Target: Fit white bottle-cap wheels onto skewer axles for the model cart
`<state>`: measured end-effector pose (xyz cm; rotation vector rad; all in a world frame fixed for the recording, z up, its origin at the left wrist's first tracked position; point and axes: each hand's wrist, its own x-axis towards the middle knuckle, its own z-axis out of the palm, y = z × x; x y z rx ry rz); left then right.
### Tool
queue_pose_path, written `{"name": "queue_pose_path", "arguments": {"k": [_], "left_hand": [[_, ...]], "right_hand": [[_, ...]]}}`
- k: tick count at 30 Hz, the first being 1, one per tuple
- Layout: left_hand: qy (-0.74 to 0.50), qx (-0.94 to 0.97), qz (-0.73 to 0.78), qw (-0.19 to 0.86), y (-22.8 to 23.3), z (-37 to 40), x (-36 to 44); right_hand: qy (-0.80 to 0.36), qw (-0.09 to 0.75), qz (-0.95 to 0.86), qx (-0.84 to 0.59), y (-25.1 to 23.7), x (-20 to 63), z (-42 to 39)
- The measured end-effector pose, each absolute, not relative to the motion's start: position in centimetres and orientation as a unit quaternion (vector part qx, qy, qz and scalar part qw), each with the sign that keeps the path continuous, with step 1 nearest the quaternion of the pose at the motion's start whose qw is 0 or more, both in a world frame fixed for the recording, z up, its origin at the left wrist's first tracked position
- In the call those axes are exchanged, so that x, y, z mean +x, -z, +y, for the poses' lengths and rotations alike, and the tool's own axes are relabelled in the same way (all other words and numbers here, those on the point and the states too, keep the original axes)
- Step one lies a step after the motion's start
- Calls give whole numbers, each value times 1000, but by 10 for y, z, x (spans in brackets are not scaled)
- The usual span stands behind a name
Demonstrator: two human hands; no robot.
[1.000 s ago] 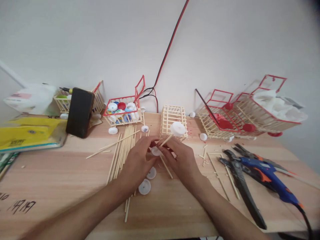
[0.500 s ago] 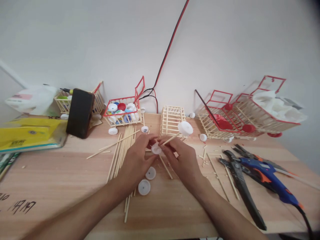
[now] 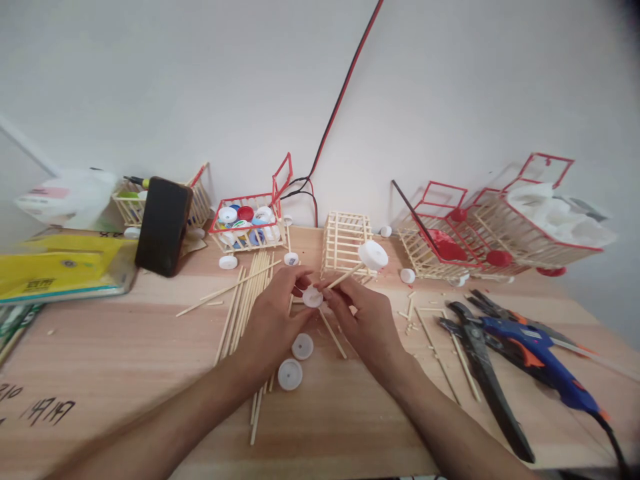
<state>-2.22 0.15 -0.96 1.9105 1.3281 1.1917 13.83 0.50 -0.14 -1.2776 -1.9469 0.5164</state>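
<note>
My left hand (image 3: 273, 320) pinches a white bottle cap (image 3: 313, 297) between thumb and fingers, just above the wooden table (image 3: 125, 353). My right hand (image 3: 365, 317) grips a thin wooden stick (image 3: 345, 275) whose far end carries another white cap (image 3: 373, 255); the stick's near end meets the cap in my left hand. Two loose white caps (image 3: 296, 360) lie on the table under my left wrist. A bundle of wooden sticks (image 3: 247, 297) lies to the left of my hands. A small bare stick cage (image 3: 345, 240) stands right behind the hands.
A blue glue gun (image 3: 537, 353), black pliers (image 3: 480, 367) and stick offcuts lie at the right. Stick carts with red trim (image 3: 490, 230) stand by the wall; a small one (image 3: 247, 223) holds coloured caps. A black phone (image 3: 163, 225) and yellow packet (image 3: 60, 267) sit left.
The stick with its far cap has swung to the right and slightly up. My hands have lifted a little with the cap and stick held together.
</note>
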Motion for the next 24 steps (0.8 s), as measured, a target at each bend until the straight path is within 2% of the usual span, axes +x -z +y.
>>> {"name": "queue_pose_path", "arguments": {"k": [8,19,24], "left_hand": [[-379,693,548,275,-1,1,-25],[-366,707,528,297,1,5,-25],[-370,722,512,281,5,6,-25]], "right_hand": [[-202,379,-755,-496,2,139,5],[-204,372,-757,-497,4,138,6],[-167,373,-774,-484,2,139,7]]}}
